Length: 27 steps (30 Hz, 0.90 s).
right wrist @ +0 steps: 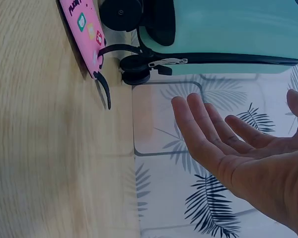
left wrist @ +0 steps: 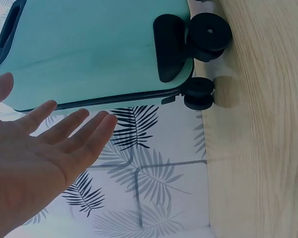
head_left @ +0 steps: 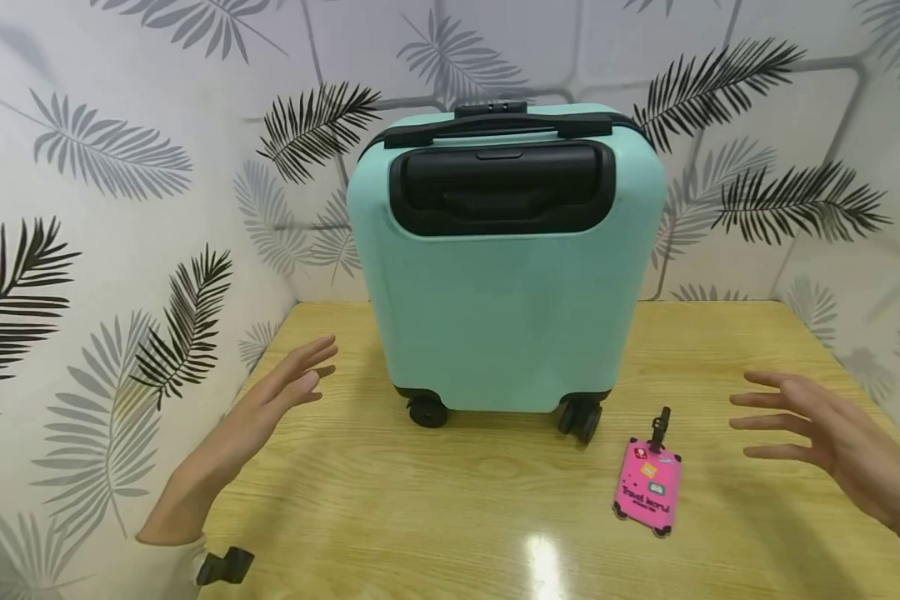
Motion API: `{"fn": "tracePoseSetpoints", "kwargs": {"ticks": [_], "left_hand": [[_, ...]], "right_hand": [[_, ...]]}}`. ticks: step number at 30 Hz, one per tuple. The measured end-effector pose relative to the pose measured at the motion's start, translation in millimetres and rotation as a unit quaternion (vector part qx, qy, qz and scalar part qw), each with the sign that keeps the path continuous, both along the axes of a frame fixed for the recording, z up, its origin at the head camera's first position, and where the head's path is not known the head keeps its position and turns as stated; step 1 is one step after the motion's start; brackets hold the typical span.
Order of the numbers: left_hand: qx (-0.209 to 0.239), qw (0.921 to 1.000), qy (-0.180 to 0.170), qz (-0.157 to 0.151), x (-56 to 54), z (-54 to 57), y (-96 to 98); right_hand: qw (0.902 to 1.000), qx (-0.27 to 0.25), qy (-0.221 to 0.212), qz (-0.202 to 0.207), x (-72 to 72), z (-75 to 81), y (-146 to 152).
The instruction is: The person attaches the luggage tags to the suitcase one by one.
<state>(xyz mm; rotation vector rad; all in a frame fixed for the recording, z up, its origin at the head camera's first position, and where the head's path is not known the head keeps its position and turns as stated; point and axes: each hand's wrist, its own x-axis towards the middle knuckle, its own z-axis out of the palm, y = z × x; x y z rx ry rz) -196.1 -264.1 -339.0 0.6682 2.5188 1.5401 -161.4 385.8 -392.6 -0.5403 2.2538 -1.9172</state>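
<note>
A mint-green suitcase stands upright on its black wheels, with a black carry handle and a recessed black pull handle on the side facing me. To its right a pink luggage tag with a black strap lies flat on the table, printed side up. My left hand hovers left of the suitcase, fingers extended and holding nothing; the left wrist view shows the same hand with its palm turned up. Beyond the tag, my right hand is held in the air with spread, empty fingers, seen also as a hand in the right wrist view.
The wooden table reaches back to a white wall patterned with grey and black feathery leaves. The wall also runs along the left and right sides. A zipper pull hangs at the suitcase's lower edge.
</note>
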Motion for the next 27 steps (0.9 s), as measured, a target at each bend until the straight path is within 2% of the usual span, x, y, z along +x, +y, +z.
{"fn": "tracePoseSetpoints", "kwargs": {"ticks": [4, 7, 11, 14, 20, 27], "left_hand": [[0.013, 0.9998, 0.002, -0.017, 0.1, -1.6, 1.8], [0.027, 0.9994, -0.001, -0.022, 0.5, -3.2, 4.7], [0.048, 0.9986, -0.01, -0.02, 1.7, -6.4, 8.3], [0.058, 0.9981, -0.012, -0.019, 3.0, -9.2, 9.7], [0.066, 0.9975, -0.017, -0.019, 3.7, -11.3, 12.5], [0.068, 0.997, -0.022, -0.029, 1.6, -9.3, 18.8]], "right_hand": [[0.9997, 0.021, -0.008, -0.008, 1.1, -2.2, -3.9], [0.9997, 0.016, -0.018, -0.009, 1.2, -3.8, -7.0], [0.9996, 0.007, -0.028, -0.005, 0.9, -7.3, -11.4], [0.9991, 0.021, -0.033, -0.014, 0.9, -9.6, -15.7], [0.9961, 0.063, -0.047, -0.04, 2.4, -10.2, -23.0], [0.9954, 0.071, -0.047, -0.044, 3.4, -11.9, -26.5]]}}
